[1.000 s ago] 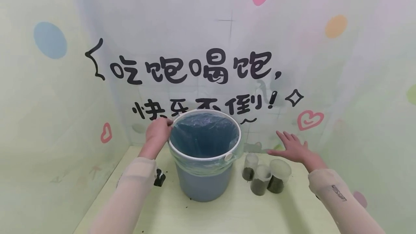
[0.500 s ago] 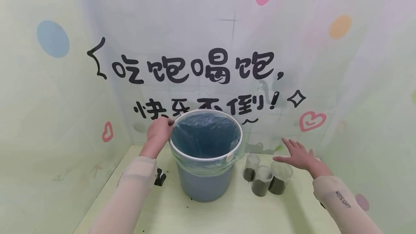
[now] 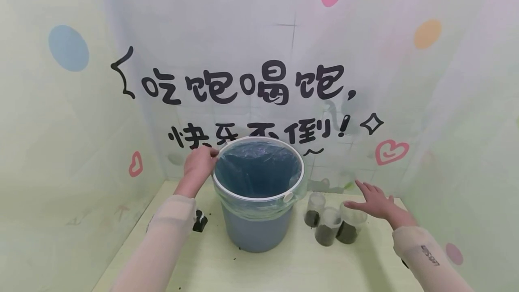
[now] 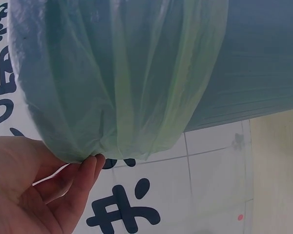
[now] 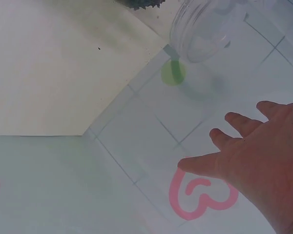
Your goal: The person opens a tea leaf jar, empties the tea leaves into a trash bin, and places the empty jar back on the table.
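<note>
A blue-grey trash can (image 3: 257,233) stands upright on the table, lined with a translucent greenish garbage bag (image 3: 243,210) folded over its rim. My left hand (image 3: 199,166) pinches the bag-covered rim at the left side; in the left wrist view its fingertips (image 4: 90,165) meet the bag's edge. Over the clear jars, my right hand (image 3: 375,201) hangs with fingers spread, holding nothing. The left jar (image 3: 315,211), the front jar (image 3: 327,226) and the right jar (image 3: 349,231) each have dark material at the bottom. The right hand partly covers the right jar.
A small black object (image 3: 200,221) lies left of the can, and dark crumbs dot the pale table (image 3: 284,267). Printed fabric walls (image 3: 251,30) enclose the back and both sides.
My right hand has moved down and slightly right, closer to the right jar. The left hand stays at the can's rim. The whole head view has shifted slightly.
</note>
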Demonstrator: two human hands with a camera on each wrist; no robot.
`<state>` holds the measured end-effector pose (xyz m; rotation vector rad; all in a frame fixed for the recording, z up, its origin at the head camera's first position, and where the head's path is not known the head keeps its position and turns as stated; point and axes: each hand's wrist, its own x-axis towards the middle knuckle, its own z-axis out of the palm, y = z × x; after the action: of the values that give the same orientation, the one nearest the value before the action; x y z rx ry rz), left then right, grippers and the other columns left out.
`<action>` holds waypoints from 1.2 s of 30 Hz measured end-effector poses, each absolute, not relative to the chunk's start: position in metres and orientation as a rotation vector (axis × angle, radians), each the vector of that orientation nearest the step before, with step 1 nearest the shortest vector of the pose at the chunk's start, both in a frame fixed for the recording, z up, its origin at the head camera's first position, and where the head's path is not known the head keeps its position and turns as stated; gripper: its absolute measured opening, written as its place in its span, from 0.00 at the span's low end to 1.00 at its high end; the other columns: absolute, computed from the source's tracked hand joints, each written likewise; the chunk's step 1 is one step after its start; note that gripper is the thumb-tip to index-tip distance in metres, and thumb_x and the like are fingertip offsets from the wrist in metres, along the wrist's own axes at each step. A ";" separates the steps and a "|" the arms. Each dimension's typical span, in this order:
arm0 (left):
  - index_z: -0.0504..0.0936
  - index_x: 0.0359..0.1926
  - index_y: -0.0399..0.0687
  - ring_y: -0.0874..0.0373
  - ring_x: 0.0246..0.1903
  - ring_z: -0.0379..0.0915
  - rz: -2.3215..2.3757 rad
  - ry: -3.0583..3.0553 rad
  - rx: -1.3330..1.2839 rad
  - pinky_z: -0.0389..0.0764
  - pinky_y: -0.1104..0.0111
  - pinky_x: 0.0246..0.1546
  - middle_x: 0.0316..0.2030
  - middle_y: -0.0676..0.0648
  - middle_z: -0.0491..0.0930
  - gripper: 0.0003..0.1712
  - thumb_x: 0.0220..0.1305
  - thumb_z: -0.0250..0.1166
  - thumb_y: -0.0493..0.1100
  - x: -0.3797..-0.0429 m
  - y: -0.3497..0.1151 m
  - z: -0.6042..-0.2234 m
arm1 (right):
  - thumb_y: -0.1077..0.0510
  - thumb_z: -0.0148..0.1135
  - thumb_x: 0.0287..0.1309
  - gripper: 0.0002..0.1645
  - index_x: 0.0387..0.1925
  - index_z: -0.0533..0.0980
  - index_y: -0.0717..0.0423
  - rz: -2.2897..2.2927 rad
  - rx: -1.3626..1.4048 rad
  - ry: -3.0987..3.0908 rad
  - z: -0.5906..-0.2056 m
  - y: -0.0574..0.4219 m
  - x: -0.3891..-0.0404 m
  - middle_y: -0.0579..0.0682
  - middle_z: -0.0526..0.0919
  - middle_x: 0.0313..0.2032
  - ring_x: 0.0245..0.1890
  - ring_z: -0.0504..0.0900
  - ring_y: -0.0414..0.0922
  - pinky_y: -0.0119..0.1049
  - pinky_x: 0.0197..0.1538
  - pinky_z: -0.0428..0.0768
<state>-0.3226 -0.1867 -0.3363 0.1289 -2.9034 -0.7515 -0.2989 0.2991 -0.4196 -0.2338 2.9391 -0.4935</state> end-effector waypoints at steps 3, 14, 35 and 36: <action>0.80 0.61 0.43 0.45 0.45 0.83 -0.760 -2.900 0.123 0.81 0.61 0.36 0.54 0.38 0.84 0.20 0.70 0.59 0.39 -0.323 -0.187 -0.337 | 0.28 0.59 0.58 0.62 0.75 0.50 0.66 -0.496 -0.242 2.939 -0.423 0.300 -0.298 0.76 0.54 0.71 0.69 0.52 0.78 0.87 0.60 0.45; 0.80 0.61 0.44 0.46 0.46 0.82 -0.788 -2.887 0.116 0.82 0.59 0.40 0.55 0.39 0.84 0.20 0.70 0.59 0.39 -0.323 -0.188 -0.338 | 0.29 0.59 0.59 0.61 0.75 0.51 0.67 -0.515 -0.228 2.912 -0.434 0.305 -0.296 0.76 0.56 0.71 0.69 0.52 0.78 0.87 0.59 0.47; 0.81 0.61 0.44 0.44 0.49 0.82 -0.771 -2.883 0.123 0.82 0.60 0.38 0.56 0.40 0.83 0.20 0.70 0.59 0.39 -0.320 -0.188 -0.338 | 0.28 0.57 0.59 0.59 0.74 0.53 0.67 -0.518 -0.188 2.897 -0.459 0.313 -0.294 0.76 0.60 0.69 0.68 0.57 0.78 0.87 0.58 0.49; 0.81 0.61 0.44 0.44 0.49 0.82 -0.770 -2.882 0.122 0.82 0.60 0.38 0.56 0.40 0.83 0.20 0.70 0.59 0.39 -0.321 -0.188 -0.338 | 0.29 0.57 0.59 0.59 0.74 0.54 0.67 -0.518 -0.188 2.899 -0.460 0.313 -0.294 0.77 0.60 0.69 0.67 0.58 0.78 0.87 0.57 0.50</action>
<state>-0.3207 -0.1877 -0.3380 0.1216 -2.8822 -0.7699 -0.2940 0.3134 -0.4603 -0.1878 2.8988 -0.5178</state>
